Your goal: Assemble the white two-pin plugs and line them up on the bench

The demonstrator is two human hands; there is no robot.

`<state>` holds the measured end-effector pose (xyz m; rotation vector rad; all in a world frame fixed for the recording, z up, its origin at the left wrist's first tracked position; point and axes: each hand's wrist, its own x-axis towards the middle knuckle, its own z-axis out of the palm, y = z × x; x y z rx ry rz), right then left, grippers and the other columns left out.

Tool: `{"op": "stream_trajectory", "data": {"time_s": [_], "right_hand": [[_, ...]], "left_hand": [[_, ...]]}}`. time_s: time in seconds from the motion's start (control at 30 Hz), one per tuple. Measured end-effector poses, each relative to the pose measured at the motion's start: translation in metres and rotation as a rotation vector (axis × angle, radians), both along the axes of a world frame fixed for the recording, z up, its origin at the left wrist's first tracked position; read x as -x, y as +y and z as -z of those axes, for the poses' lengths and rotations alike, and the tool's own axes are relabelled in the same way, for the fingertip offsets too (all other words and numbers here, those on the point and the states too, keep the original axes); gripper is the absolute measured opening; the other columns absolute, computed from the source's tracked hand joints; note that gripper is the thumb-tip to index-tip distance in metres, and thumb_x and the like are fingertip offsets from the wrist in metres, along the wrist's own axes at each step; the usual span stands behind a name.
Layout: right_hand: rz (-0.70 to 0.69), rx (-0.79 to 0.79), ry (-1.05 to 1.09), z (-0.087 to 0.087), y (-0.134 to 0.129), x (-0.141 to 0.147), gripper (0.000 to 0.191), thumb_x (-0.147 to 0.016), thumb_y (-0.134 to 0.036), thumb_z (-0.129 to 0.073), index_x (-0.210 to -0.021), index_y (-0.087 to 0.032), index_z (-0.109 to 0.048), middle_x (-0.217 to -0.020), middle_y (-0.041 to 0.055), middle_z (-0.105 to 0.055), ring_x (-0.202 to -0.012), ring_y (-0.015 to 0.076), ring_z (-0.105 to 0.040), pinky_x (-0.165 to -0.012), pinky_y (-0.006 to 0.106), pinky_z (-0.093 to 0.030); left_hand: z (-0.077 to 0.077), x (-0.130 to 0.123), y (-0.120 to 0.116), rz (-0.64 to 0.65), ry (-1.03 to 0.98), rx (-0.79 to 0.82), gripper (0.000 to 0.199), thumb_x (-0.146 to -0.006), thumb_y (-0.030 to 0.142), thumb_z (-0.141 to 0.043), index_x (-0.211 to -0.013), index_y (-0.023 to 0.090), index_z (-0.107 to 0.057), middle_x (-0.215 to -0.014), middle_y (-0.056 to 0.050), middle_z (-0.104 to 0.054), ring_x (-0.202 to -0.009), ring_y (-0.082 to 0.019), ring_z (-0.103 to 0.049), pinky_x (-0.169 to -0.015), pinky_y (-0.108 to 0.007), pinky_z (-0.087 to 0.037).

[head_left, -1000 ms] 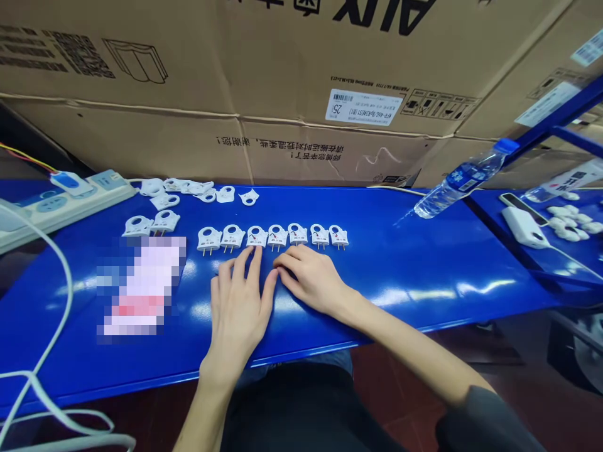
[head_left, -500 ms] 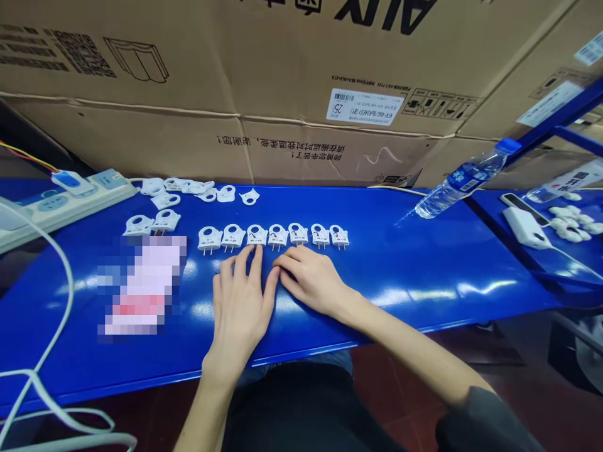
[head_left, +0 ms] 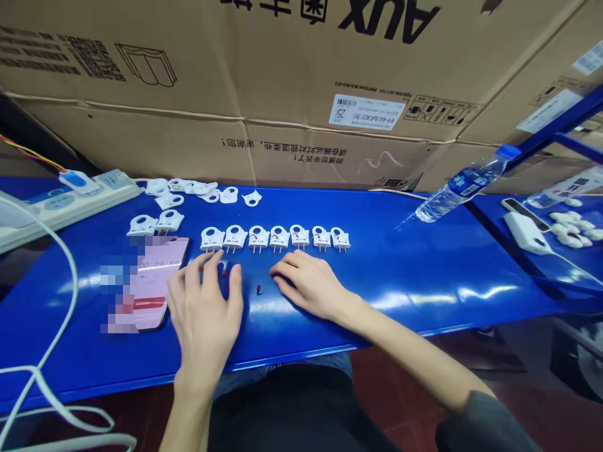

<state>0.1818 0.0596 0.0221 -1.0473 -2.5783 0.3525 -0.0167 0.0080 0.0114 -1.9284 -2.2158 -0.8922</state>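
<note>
A row of several white two-pin plugs (head_left: 279,236) with ring-shaped tops runs across the blue table; small dark and red parts show on some of them. My left hand (head_left: 207,295) is below the left end of the row, fingers bent and thumb apart from the index finger. Between them a small red part (head_left: 225,272) shows on the table. A loose red-and-black part (head_left: 259,289) lies between my two hands. My right hand (head_left: 313,282) rests below the row's right half, fingers curled and thumb close to the index finger; whatever its fingertips hold, if anything, is hidden.
A phone (head_left: 151,282), partly pixelated, lies left of my left hand. More white plug pieces (head_left: 169,201) and a power strip (head_left: 70,204) are at the back left. A water bottle (head_left: 459,186) leans at the right against a blue frame. A cardboard box (head_left: 282,94) stands behind.
My left hand has moved left, away from my right hand, toward the phone. The loose red-and-black part between the hands has come into view. My right hand has barely moved.
</note>
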Motion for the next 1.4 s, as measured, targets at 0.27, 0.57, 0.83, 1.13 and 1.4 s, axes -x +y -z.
{"op": "stream_trajectory", "data": {"time_s": [0.27, 0.57, 0.83, 1.13, 1.4], "right_hand": [[-0.118, -0.021, 0.021, 0.006, -0.005, 0.006, 0.027, -0.107, -0.039, -0.055, -0.122, -0.020, -0.068, -0.109, 0.0065, -0.071, -0.098, 0.0198, -0.061, -0.083, 0.032, -0.051], [-0.186, -0.112, -0.051, 0.012, -0.008, 0.013, 0.027, -0.110, -0.030, -0.046, -0.116, -0.020, -0.070, -0.107, 0.0069, -0.070, -0.095, 0.0199, -0.058, -0.078, 0.032, -0.049], [-0.179, -0.139, -0.050, 0.011, -0.005, 0.009, 0.026, -0.110, -0.036, -0.048, -0.109, -0.020, -0.069, -0.109, 0.0059, -0.070, -0.091, 0.0181, -0.058, -0.076, 0.030, -0.047], [-0.161, -0.086, 0.013, 0.008, -0.006, 0.010, 0.024, -0.111, -0.032, -0.046, -0.112, -0.016, -0.065, -0.098, 0.0048, -0.071, -0.084, 0.0174, -0.059, -0.073, 0.030, -0.046], [-0.077, -0.103, 0.100, 0.009, -0.003, 0.005, 0.023, -0.108, -0.024, -0.049, -0.112, -0.018, -0.071, -0.103, 0.0067, -0.070, -0.093, 0.0184, -0.061, -0.075, 0.030, -0.049]], "left_hand": [[0.003, 0.010, 0.007, 0.073, 0.050, 0.017, 0.046, -0.104, 0.032, -0.038, -0.144, 0.020, -0.057, -0.142, -0.016, -0.062, -0.129, -0.038, -0.053, -0.103, -0.054, -0.047], [-0.003, 0.012, 0.017, 0.096, 0.154, 0.105, 0.047, -0.104, 0.026, -0.034, -0.143, 0.017, -0.057, -0.146, -0.014, -0.062, -0.130, -0.041, -0.050, -0.094, -0.055, -0.047], [0.002, 0.008, 0.010, 0.083, 0.062, 0.032, 0.032, -0.101, 0.032, -0.046, -0.127, 0.022, -0.064, -0.137, -0.012, -0.068, -0.125, -0.038, -0.054, -0.095, -0.051, -0.046], [0.011, 0.011, 0.007, 0.067, -0.019, -0.030, 0.020, -0.098, 0.034, -0.051, -0.108, 0.021, -0.064, -0.112, -0.014, -0.068, -0.114, -0.035, -0.057, -0.095, -0.048, -0.048], [0.009, 0.008, 0.003, 0.100, -0.042, 0.006, 0.011, -0.094, 0.028, -0.053, -0.101, 0.023, -0.060, -0.108, -0.010, -0.068, -0.108, -0.033, -0.057, -0.092, -0.046, -0.047]]}}
